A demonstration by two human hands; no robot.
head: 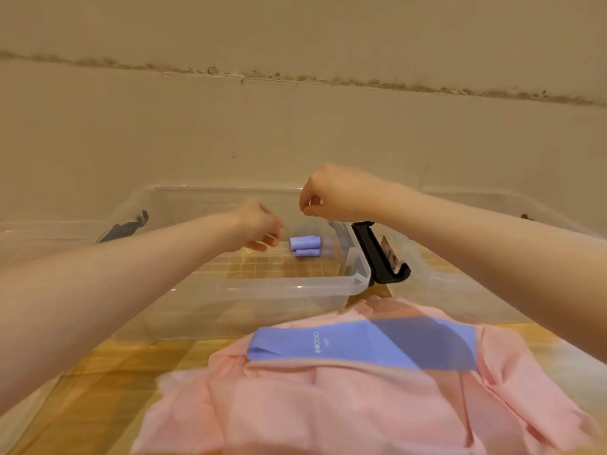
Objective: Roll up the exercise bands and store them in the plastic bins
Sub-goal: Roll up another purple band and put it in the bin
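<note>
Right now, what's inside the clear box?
Inside the clear bin lies a rolled purple band, at its right side. Both hands, left and right, hover over it. The arms cover part of the floor.

Rolled purple band (305, 246) on clear bin (289, 284) floor, flat purple band (361, 348) near, outside it
</note>
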